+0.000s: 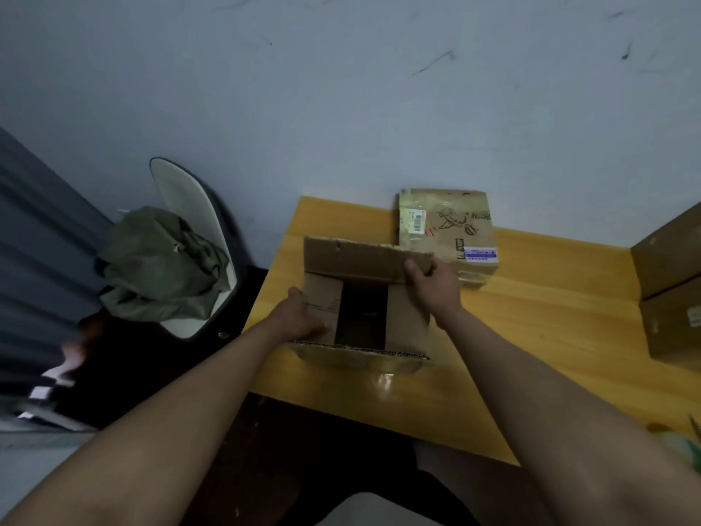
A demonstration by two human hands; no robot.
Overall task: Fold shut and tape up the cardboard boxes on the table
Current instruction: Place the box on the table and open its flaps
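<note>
Cardboard box (364, 301), centre of the frame, standing on the yellow table (531, 336) near its left edge, top still open with a dark gap between the two inner flaps. My left hand (303, 317) lies on the left inner flap, fingers fairly straight and pressing it down flat. My right hand (430, 284) grips the right end of the far flap (364, 260), thumb on the near face and fingers curled behind it; the flap stands tilted toward me over the opening. Just behind the box, at upper centre, a second box (447, 229) lies closed, glossy tape and printed labels on its top. At the right edge of the frame, two more brown boxes (671, 290) are stacked. At left, beside the table, a white chair (189, 206) carries a crumpled green garment (163, 263).
</note>
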